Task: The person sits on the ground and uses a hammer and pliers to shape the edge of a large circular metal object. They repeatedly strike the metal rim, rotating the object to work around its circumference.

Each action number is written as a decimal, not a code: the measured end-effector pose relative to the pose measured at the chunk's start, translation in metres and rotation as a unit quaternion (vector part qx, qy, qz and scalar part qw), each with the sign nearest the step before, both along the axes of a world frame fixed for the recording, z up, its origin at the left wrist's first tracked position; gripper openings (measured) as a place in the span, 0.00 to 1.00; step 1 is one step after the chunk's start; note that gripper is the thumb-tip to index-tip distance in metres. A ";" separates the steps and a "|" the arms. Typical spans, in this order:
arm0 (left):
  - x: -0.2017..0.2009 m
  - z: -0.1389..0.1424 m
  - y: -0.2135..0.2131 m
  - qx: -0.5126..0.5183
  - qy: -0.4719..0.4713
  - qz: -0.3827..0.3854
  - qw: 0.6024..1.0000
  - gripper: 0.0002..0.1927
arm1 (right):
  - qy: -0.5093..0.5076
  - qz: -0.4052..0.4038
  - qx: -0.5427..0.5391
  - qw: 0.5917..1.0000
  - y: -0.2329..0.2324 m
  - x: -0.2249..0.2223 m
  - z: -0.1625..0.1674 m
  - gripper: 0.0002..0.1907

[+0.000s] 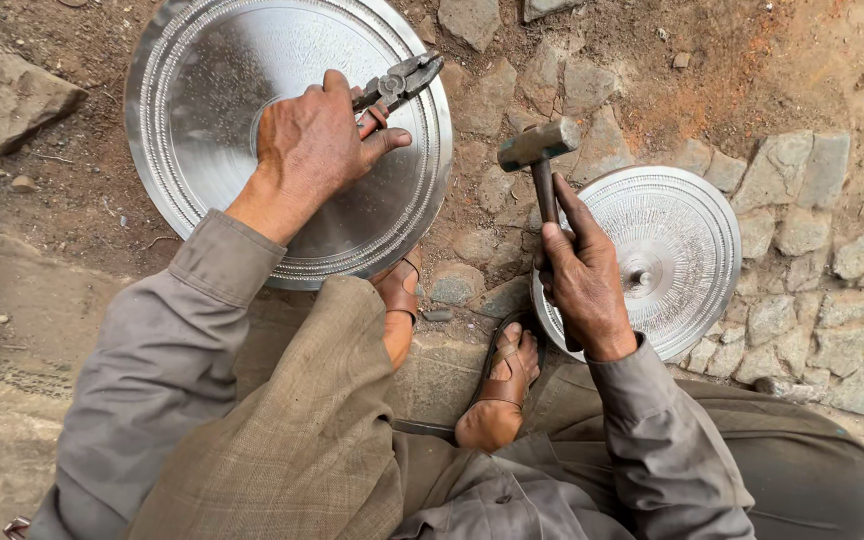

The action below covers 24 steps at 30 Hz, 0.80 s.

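Pliers [397,84] sit in the left hand [312,150], whose fingers are curled around the red-sleeved handles while the thumb sticks out to the side; the tool's dark nose points up and to the right, over the raised, patterned rim of a large round metal tray [202,110]. That tray lies flat on bare earth and stone, its engraved rings catching the light, and the hand rests over its plain middle. Right hand [584,280] is closed in a fist around the wooden handle of a hammer [537,150], index finger stretched along the shaft; the blocky steel head is held above the cobbles, between the two pieces of metalware and touching neither as far as the view shows. Under and beside this hand lies a smaller round metal lid [682,230] with fine radial engraving and a small knob at its centre, resting on the cobblestones [812,300]. Two sandalled feet [500,385] are tucked between tray and lid, one just at the tray's lower edge. Grey sleeves cover both forearms. A loose rock [12,95] sits near the tray, to its left.
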<state>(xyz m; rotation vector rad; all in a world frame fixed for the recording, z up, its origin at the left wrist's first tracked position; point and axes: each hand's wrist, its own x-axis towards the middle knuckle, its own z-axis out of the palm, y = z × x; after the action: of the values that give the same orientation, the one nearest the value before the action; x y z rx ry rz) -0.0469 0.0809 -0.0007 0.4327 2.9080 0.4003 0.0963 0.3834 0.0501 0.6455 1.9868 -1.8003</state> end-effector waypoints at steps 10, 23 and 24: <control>0.001 0.001 0.001 -0.015 -0.016 0.008 1.000 0.47 | 0.034 0.013 0.012 0.999 0.001 -0.009 -0.002 0.30; 0.013 -0.002 0.017 -0.056 0.021 0.037 0.998 0.44 | 0.043 0.055 0.069 0.995 0.004 -0.005 -0.009 0.31; 0.016 -0.002 0.019 -0.060 0.040 0.036 0.997 0.44 | 0.062 0.069 0.081 0.992 0.003 -0.007 -0.009 0.30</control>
<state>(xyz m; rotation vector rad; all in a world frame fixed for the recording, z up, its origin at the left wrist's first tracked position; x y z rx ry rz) -0.0311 0.1001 -0.0029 0.3336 3.0117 0.2225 0.0892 0.3861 0.0412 0.4402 2.2187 -1.6479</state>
